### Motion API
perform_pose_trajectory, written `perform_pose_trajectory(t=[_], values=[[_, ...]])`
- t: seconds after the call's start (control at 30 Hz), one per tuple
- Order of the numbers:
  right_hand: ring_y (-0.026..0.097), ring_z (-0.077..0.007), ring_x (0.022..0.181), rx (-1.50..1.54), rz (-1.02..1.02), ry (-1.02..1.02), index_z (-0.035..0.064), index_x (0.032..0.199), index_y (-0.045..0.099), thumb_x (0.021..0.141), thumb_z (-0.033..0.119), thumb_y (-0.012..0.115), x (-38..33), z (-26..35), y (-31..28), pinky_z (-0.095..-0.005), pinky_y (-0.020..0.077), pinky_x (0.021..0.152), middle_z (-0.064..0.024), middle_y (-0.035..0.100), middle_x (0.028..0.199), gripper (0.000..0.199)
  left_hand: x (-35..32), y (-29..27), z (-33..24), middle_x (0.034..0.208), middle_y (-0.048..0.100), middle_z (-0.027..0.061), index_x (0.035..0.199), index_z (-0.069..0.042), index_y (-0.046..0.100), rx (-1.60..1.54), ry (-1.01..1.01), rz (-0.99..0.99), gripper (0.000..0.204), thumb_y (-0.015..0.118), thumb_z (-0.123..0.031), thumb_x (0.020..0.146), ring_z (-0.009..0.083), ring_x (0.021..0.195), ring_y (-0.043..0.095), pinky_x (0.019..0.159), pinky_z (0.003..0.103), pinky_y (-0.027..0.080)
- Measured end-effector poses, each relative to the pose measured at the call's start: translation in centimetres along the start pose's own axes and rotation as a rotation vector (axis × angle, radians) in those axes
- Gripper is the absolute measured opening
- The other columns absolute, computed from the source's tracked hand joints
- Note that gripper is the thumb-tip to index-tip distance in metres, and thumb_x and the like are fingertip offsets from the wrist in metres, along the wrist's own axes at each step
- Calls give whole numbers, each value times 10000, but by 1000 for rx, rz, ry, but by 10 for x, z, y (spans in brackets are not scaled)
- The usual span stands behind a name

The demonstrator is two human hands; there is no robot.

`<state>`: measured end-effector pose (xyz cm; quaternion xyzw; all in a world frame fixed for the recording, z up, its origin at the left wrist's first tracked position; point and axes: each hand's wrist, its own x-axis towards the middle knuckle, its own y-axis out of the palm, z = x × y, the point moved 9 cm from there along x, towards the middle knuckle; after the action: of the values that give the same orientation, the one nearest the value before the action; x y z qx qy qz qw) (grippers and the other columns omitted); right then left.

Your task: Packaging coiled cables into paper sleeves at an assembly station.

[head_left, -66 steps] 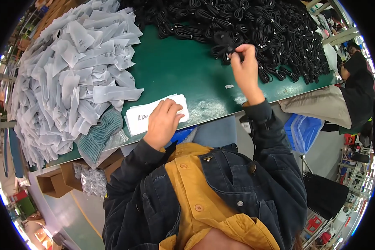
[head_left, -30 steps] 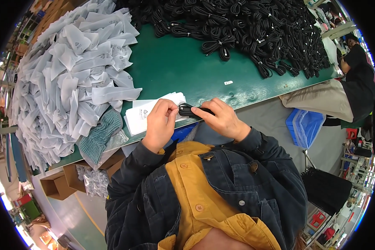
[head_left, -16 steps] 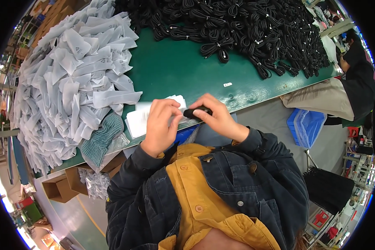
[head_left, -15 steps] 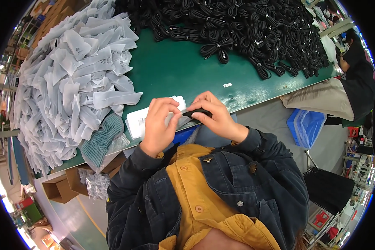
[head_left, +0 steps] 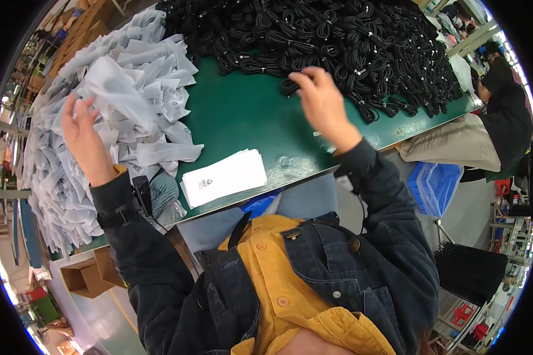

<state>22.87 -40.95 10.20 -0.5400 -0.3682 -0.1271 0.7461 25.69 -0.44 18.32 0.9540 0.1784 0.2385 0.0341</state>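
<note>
Left hand (head_left: 84,137) was open, fingers in the far-left heap of clear plastic bags (head_left: 109,106), while right hand (head_left: 321,102), loosely open, touched a coiled black cable (head_left: 291,89) at the far cable pile's (head_left: 349,41) near edge.

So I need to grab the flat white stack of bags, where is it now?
In the head view the white stack of bags lies on the green table's near edge, between the grey bag heap on the left and the right hand.
</note>
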Motion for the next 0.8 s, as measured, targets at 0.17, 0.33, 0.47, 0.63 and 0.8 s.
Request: perform_pose_trajectory(t=[0.17,0.33,0.47,0.63,0.8], values=[[572,-294,922,-247,213,-99,66,1033,646,768,69,730,-7,-37,22,-373,494,790,-91,594,1004,278,-105,65,26,991,664,69,1128,-82,670,541,108,363,235,653,-75,894,155,869,619,804,291,496],[574,-307,860,-15,165,-144,46,942,618,775,86,743,-18,10,13,-392,483,724,-80,585,893,213,-213,121,70,922,594,84,1011,-49,654,508,108,765,189,704,-14,831,243,791,614,683,328,506],[586,-318,790,272,200,22,38,919,603,790,78,740,-46,37,8,-395,490,665,-91,579,866,193,-230,136,69,895,581,111,949,-27,625,608,296,829,136,700,-29,836,312,795,608,658,359,492],[602,-324,759,488,251,141,17,963,599,786,40,734,-73,55,0,-395,499,620,-107,563,899,224,-231,131,82,879,575,138,896,-3,586,643,230,799,102,677,-28,857,346,787,602,662,379,489],[607,-326,775,400,254,96,10,1013,603,763,8,734,-56,68,-35,-386,499,630,-122,550,957,282,-229,121,89,869,579,139,890,11,570,598,63,731,94,659,-11,869,311,740,602,663,368,491]])
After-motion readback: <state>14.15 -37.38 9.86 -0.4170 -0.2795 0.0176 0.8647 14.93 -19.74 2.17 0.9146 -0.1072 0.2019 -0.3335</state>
